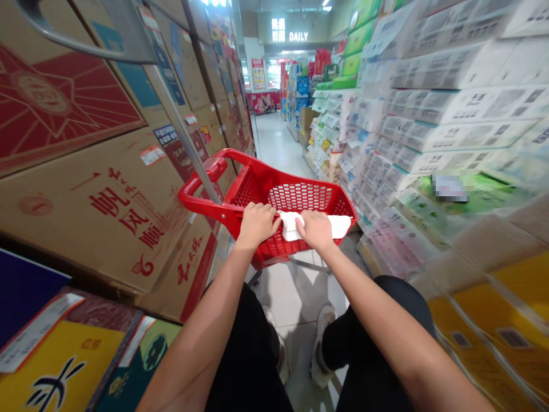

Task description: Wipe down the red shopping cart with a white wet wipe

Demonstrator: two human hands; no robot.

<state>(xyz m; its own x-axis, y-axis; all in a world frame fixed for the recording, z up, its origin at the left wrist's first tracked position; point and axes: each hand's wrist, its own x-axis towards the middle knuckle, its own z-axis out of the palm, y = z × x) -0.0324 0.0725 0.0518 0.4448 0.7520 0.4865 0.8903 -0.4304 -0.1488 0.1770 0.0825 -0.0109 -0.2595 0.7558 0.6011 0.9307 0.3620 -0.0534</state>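
Note:
A red plastic shopping cart [300, 197] stands sideways before me, its handle end to the left. My left hand [258, 223] is closed over the near rim of its basket. Farther right on the same rim, my right hand [315, 229] is closed too, with its thumb across a white cloth-like piece [340, 226] draped along the edge. That piece shows on both sides of my right hand; its material is hard to tell. Through its holed walls the basket shows red, with no goods visible in it.
Stacked cartons [98, 200] rise close on the left, with a metal pole [182, 131] in front. White packaged goods [463, 109] are piled on the right, above yellow boxes [506, 320]. A tiled aisle [278, 137] runs ahead between them.

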